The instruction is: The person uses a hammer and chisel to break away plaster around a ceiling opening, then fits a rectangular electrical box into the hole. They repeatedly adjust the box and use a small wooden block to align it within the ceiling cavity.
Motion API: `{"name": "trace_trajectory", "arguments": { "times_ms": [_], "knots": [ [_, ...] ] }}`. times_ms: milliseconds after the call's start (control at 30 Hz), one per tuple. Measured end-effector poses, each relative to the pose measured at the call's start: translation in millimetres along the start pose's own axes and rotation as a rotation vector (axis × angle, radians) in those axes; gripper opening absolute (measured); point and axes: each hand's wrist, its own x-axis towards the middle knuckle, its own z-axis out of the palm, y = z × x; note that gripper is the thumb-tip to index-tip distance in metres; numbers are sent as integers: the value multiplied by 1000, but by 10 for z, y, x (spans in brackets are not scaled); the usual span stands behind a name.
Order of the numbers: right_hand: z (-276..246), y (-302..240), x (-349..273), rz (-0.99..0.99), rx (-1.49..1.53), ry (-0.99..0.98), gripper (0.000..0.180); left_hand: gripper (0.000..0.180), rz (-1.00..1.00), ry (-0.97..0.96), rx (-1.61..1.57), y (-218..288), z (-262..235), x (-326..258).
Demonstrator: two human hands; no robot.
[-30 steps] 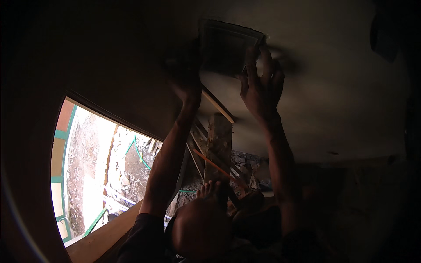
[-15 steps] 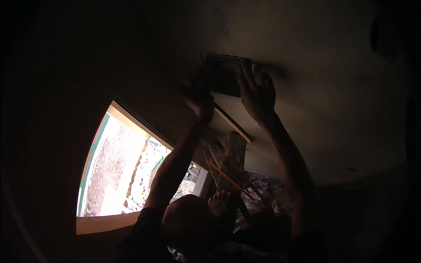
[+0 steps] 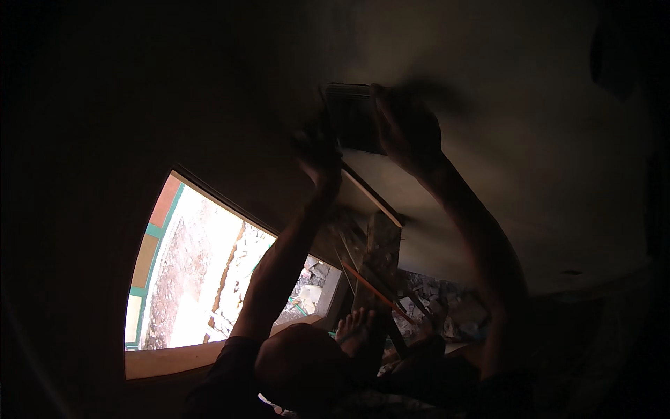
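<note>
Most of the picture is very dark. A dark rectangular panel (image 3: 351, 122) with a thin ridged upper edge is against the pale wall; I cannot tell how deep it is. My right hand (image 3: 410, 133) is at its right edge, fingers bent and closed against that edge. At its left edge is my left hand (image 3: 317, 153), curled and deep in shadow; what it grips is hidden. A thin wooden strip (image 3: 373, 194) slants down and right from beside my left hand. Whether that hand holds the strip is not clear.
A bright window opening (image 3: 202, 272) with a pale frame lies at the left, with rubble outside. Below are an upright board (image 3: 382, 244), an orange rod (image 3: 370, 285), my bare foot (image 3: 356, 332), my bent knee (image 3: 296, 359) and broken stones (image 3: 447, 304).
My right hand's fingers were stretched out along the panel's edge and are now bent closer together. My right forearm has swung outward. My left hand has hardly moved, and the view has shifted slightly.
</note>
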Motion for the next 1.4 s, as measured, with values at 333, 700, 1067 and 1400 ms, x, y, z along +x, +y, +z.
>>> {"name": "trace_trajectory", "arguments": {
  "times_ms": [333,700,1067,1400],
  "knots": [
    [-21,79,55,-53,-116,28,31,36,671,425,637,-220,49,85],
    [-90,62,49,50,-139,59,25,31,-202,-74,-660,385,-154,-62],
    [66,-235,-189,226,-34,269,24,28,-13,-26,-298,256,-10,-325],
    [557,-326,32,990,1611,247,16,55,-349,247,-1105,604,-168,-124]
  ]
}}
